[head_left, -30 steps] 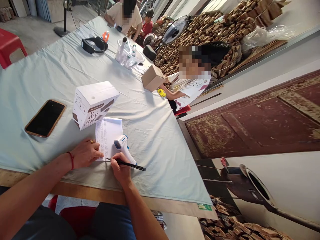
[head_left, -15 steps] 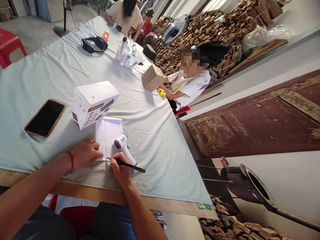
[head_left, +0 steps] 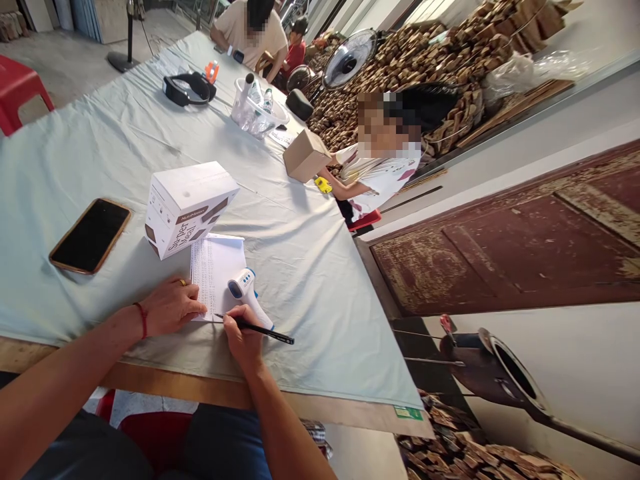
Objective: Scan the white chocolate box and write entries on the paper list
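A black pen [head_left: 265, 331] is pinched in my right hand [head_left: 245, 337], its tip on the lower part of a white sheet of paper [head_left: 225, 257]. Rows of small handwriting run down the sheet's left side. My left hand [head_left: 173, 307], wearing a ring and a red wrist cord, lies on the sheet's lower left edge with nothing in it, fingers lying down. A white and blue infrared thermometer [head_left: 249, 293] rests on the paper's right side, just beyond my right hand. At the sheet's far end stands a white printed box [head_left: 193, 203].
A smartphone [head_left: 91, 235] lies on the cloth-covered table [head_left: 320, 300] at left. Farther off are a black headset [head_left: 187, 90], a white basket [head_left: 257, 120] holding bottles and a brown cardboard box [head_left: 306, 156] by a seated person [head_left: 380, 177]. Other people sit at the far end.
My right hand and the pen have shifted slightly to the right along the paper. My left hand has stayed in place.
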The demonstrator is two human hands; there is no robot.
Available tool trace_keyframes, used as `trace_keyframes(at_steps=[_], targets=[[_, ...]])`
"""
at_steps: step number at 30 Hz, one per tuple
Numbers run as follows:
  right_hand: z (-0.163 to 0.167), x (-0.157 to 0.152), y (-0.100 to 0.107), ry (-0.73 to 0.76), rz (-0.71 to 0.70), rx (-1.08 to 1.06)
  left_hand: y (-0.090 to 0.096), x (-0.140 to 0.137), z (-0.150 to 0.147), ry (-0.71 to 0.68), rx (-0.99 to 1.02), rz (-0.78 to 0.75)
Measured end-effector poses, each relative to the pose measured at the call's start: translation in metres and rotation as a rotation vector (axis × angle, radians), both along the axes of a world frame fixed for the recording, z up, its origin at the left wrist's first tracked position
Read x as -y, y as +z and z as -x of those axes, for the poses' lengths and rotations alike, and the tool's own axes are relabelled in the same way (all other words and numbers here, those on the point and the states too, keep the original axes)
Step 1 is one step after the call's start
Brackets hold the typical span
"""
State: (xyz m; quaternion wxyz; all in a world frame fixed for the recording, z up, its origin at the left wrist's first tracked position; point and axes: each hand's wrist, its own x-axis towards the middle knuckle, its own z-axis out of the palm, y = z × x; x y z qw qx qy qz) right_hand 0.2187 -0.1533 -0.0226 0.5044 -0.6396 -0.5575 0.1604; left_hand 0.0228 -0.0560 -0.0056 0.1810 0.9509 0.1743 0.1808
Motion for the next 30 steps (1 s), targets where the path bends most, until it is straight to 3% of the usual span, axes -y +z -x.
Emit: trace_keyframes(at_steps=[30], targets=[[-0.0008,0.0002,-0.0022,0.021,0.016,-0.005,0.0007,-0.0005,0.0,-0.001,-0.036,0.009]])
